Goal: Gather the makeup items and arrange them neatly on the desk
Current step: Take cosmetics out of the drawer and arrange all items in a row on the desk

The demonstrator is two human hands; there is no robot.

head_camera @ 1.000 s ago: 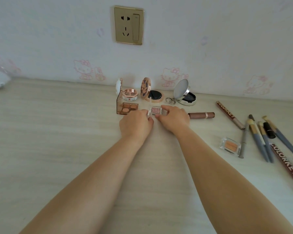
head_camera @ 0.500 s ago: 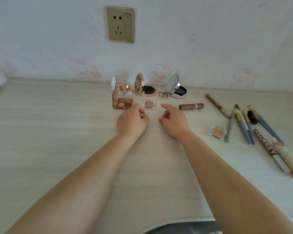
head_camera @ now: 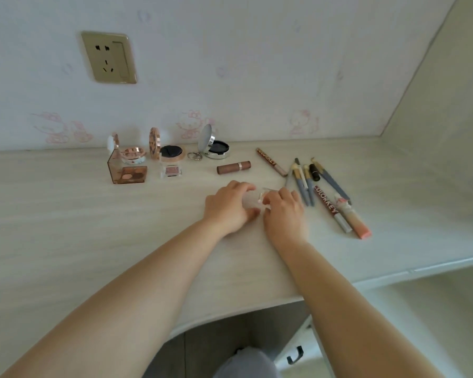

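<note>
My left hand (head_camera: 230, 207) and my right hand (head_camera: 283, 211) meet on the desk (head_camera: 66, 227), right of centre. Both curl round a small clear eyeshadow case (head_camera: 260, 199), which is mostly hidden and blurred. Along the wall stand an open brown palette (head_camera: 127, 173), a rose-gold compact (head_camera: 133, 154), a leopard compact with a black puff (head_camera: 171, 152) and a silver compact (head_camera: 216, 148). A small pink eyeshadow (head_camera: 171, 170) and a brown lipstick (head_camera: 234, 167) lie in front of them.
Right of my hands lie several grey brushes (head_camera: 305, 186), two Colorkey pencils (head_camera: 272, 161) (head_camera: 329, 208) and a pink-capped tube (head_camera: 354, 221). A key ring (head_camera: 194, 156) lies between the compacts. A wall socket (head_camera: 108, 57) is above. The desk's front edge curves below my arms.
Both hands left the small pink eyeshadow and moved right to the clear case near the brushes, taking hold of it. The view swung right and down.
</note>
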